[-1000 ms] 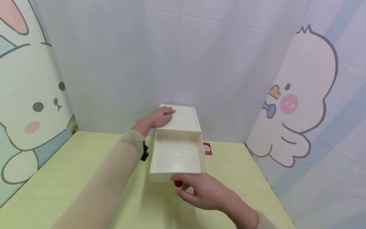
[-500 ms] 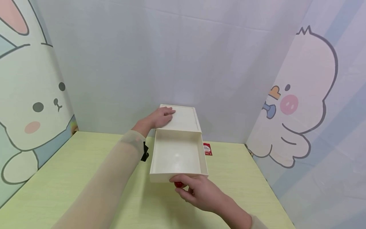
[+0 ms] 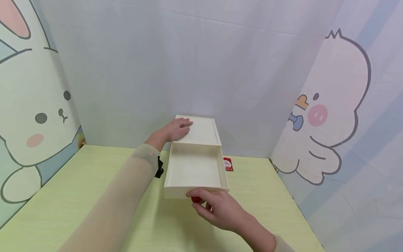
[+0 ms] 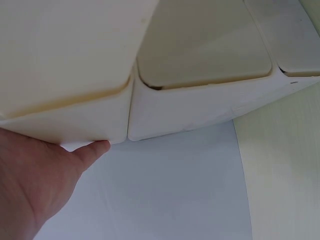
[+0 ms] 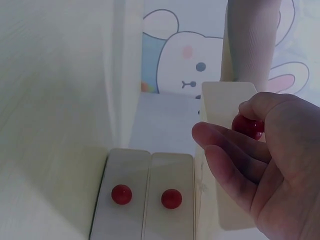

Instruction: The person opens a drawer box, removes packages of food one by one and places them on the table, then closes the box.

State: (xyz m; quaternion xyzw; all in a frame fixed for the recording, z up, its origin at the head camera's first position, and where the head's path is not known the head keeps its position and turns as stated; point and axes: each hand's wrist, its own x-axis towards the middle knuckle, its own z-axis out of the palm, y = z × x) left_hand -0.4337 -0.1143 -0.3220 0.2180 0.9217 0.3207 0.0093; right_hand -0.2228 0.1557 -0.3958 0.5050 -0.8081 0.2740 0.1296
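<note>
A small white drawer cabinet (image 3: 203, 130) stands at the back of the table, its top drawer (image 3: 193, 171) pulled far out with the bare white floor showing. My left hand (image 3: 177, 128) lies flat on the cabinet top near its left edge; in the left wrist view the thumb (image 4: 92, 152) reaches down along the side. At the drawer front, my right hand (image 3: 221, 209) holds the round red knob (image 5: 247, 126), thumb on one side and bent fingers on the other. Part of the knob is hidden behind the hand.
Two lower drawers, each with a red knob (image 5: 121, 194), are closed under the open one. A red and white packet (image 3: 228, 164) lies right of the cabinet on the pale green table (image 3: 104, 182). Grey and cartoon-printed curtains (image 3: 195, 63) enclose the table.
The drawer front and the right hand sit slightly higher in the head view, after dipping a little. Right fingers have drawn closer around the knob. My left hand stays put.
</note>
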